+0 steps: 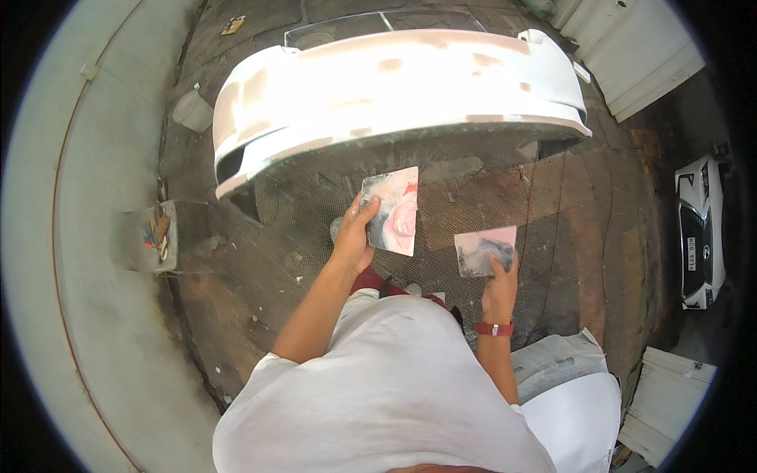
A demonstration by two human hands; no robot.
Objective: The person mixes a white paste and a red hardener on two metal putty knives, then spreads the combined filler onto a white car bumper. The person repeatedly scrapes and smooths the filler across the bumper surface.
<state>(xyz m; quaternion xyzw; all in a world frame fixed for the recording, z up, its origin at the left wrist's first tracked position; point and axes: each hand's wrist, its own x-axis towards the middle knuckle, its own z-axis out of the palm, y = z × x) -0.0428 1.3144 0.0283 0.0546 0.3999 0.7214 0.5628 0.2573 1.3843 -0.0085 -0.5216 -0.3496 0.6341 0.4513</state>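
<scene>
While a pale wall curves up the left side, a dark, stained floor spreads beneath the scene. At the far right stands a white car, front end showing. Ahead of the person, a white bumper cover spans the upper middle, marked with pinkish-brown patches and well apart from both hands. Beside the person's white T-shirt, at the lower right, lies a curved white panel. Near the wall are a tray-like container with small tools in it and, farther off, a whitish bucket.

The left hand has its fingers gripping a flat rectangular board at the left edge, thumb on top. To its right, the right hand has its fingers clamped on a smaller spreader plate, thumb across its face beside a darker grey patch. Board and plate are apart, floor showing between them. A red wristband circles the right wrist. On the board's right half sits a swirled mound of pink putty, with grey and whitish smears beside it
</scene>
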